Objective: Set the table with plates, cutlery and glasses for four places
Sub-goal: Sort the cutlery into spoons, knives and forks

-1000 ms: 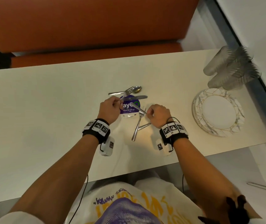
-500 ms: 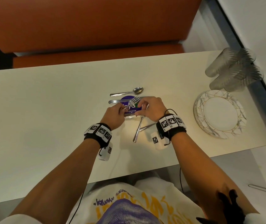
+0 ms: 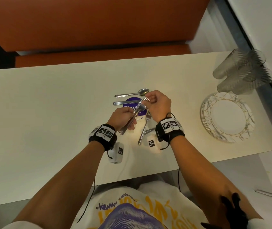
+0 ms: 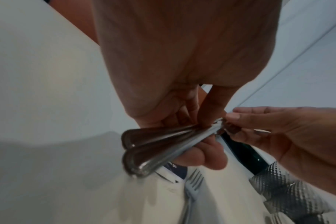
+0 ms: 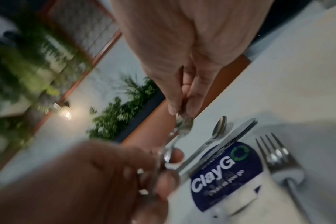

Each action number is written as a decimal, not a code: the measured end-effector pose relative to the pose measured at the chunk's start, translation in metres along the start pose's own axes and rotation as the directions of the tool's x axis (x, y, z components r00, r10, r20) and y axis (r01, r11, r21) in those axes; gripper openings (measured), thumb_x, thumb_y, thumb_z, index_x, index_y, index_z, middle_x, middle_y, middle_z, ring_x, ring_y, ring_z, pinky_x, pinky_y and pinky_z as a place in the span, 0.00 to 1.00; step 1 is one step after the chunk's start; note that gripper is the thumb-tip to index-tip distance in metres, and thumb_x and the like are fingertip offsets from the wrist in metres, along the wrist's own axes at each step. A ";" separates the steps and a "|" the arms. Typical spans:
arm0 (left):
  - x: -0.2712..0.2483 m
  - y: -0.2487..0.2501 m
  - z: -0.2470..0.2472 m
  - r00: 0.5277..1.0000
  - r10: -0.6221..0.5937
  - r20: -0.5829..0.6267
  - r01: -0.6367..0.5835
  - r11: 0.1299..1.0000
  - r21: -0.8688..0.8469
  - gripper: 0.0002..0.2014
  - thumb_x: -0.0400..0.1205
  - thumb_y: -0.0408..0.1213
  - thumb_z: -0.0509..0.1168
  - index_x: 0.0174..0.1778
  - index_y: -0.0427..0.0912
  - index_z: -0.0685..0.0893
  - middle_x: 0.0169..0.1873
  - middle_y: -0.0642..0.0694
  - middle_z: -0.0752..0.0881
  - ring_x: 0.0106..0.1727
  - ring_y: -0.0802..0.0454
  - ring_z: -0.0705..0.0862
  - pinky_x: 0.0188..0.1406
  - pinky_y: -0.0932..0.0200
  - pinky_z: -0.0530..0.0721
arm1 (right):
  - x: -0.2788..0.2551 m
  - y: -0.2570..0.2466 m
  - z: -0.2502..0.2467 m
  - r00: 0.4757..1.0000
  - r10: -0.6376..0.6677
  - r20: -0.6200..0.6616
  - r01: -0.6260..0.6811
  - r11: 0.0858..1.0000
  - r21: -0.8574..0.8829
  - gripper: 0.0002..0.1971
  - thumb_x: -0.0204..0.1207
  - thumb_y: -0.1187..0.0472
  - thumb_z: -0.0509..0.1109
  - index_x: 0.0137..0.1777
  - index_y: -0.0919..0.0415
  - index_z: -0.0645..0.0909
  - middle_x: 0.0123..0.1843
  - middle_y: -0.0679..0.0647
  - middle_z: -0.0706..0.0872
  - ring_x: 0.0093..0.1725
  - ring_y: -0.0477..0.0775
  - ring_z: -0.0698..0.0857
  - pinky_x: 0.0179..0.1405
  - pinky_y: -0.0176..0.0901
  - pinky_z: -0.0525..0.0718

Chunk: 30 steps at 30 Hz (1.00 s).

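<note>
The left hand (image 3: 123, 117) gripped a bundle of cutlery (image 3: 132, 120) by the handles, lifted off the table (image 3: 49, 113) where half a second earlier both hands had pressed low over the sticker (image 3: 132, 106). The right hand (image 3: 158, 104) had risen too, pinching the bundle's tips. A fork (image 3: 144, 129), knife (image 3: 125, 102) and spoon (image 3: 132, 94) lay behind; plates (image 3: 228, 118) and glasses (image 3: 241, 71) waited untouched, so sorting had only begun.

purple claygo sticker (image 3: 132, 108) on the white table (image 3: 49, 104), orange bench (image 3: 90, 27) behind, green plants (image 5: 123, 109)
</note>
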<state>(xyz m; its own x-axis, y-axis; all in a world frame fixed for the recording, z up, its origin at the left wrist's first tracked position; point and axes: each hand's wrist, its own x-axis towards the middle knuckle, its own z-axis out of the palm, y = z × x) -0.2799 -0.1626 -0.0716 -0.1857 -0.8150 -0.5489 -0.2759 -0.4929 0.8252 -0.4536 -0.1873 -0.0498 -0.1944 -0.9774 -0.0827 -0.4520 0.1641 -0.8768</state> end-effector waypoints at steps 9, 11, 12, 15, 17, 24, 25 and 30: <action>0.002 0.004 0.008 0.995 -0.074 0.065 0.088 0.965 -0.247 0.12 0.88 0.28 0.56 0.48 0.33 0.86 0.29 0.41 0.81 0.25 0.47 0.73 0.25 0.58 0.69 | 0.005 0.011 0.004 1.000 -0.018 0.008 0.018 0.991 -0.129 0.17 0.72 0.62 0.83 0.60 0.58 0.86 0.50 0.50 0.84 0.39 0.42 0.82 0.37 0.20 0.79; 0.003 0.004 0.007 0.995 -0.074 0.073 0.089 0.967 -0.239 0.12 0.88 0.29 0.57 0.46 0.33 0.85 0.30 0.40 0.82 0.24 0.48 0.72 0.25 0.58 0.68 | 0.008 0.014 0.003 0.999 0.018 0.032 -0.014 0.991 -0.134 0.15 0.74 0.62 0.81 0.59 0.61 0.87 0.43 0.50 0.86 0.36 0.40 0.81 0.35 0.19 0.78; 0.004 0.005 0.008 0.994 -0.072 0.077 0.088 0.969 -0.229 0.11 0.89 0.29 0.58 0.46 0.33 0.85 0.29 0.41 0.81 0.24 0.49 0.72 0.24 0.59 0.67 | 0.009 0.014 0.002 0.999 0.028 0.033 -0.023 0.991 -0.135 0.13 0.74 0.62 0.81 0.58 0.62 0.88 0.42 0.50 0.87 0.36 0.39 0.82 0.36 0.19 0.79; 0.006 0.006 0.009 0.997 -0.045 0.065 0.054 0.989 -0.135 0.13 0.90 0.29 0.56 0.43 0.35 0.83 0.27 0.45 0.77 0.21 0.53 0.69 0.19 0.62 0.66 | 0.012 0.018 0.003 0.998 0.051 0.033 -0.048 0.996 -0.071 0.12 0.74 0.58 0.81 0.55 0.61 0.89 0.42 0.52 0.91 0.39 0.49 0.89 0.41 0.36 0.88; 0.010 0.003 0.009 0.999 -0.047 0.023 0.049 0.996 -0.070 0.15 0.91 0.30 0.55 0.42 0.38 0.84 0.28 0.47 0.77 0.23 0.54 0.70 0.19 0.65 0.68 | 0.012 0.025 0.003 0.996 0.092 0.013 -0.091 0.995 -0.040 0.12 0.77 0.52 0.78 0.56 0.58 0.89 0.44 0.53 0.92 0.42 0.52 0.91 0.44 0.43 0.90; 0.018 -0.026 0.000 0.992 -0.048 -0.121 0.066 0.986 0.156 0.17 0.92 0.35 0.54 0.46 0.44 0.88 0.34 0.54 0.81 0.32 0.55 0.75 0.32 0.58 0.72 | 0.007 0.073 -0.001 0.957 0.264 0.122 -0.200 0.903 -0.381 0.16 0.79 0.56 0.75 0.65 0.56 0.83 0.58 0.57 0.86 0.56 0.55 0.84 0.58 0.45 0.84; 0.018 -0.029 -0.001 0.990 -0.058 -0.130 0.078 0.985 0.154 0.17 0.92 0.35 0.54 0.45 0.46 0.87 0.34 0.54 0.81 0.32 0.55 0.74 0.32 0.58 0.72 | 0.006 0.078 0.001 0.948 0.283 0.146 -0.197 0.882 -0.429 0.19 0.78 0.54 0.76 0.67 0.55 0.81 0.61 0.57 0.84 0.61 0.58 0.83 0.61 0.49 0.83; 0.014 -0.036 -0.006 0.984 -0.123 -0.133 0.141 0.980 0.139 0.16 0.92 0.35 0.53 0.48 0.43 0.86 0.37 0.48 0.81 0.33 0.53 0.75 0.33 0.58 0.73 | 0.002 0.083 0.008 0.934 0.307 0.182 -0.178 0.843 -0.508 0.24 0.75 0.52 0.79 0.69 0.54 0.77 0.68 0.58 0.76 0.67 0.59 0.77 0.56 0.45 0.76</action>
<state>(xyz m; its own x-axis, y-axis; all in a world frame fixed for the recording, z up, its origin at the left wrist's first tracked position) -0.2664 -0.1579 -0.1083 -0.0235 -0.7815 -0.6235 -0.4275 -0.5559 0.7129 -0.4845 -0.1769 -0.1270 -0.1621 -0.8867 -0.4330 -0.7884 0.3803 -0.4836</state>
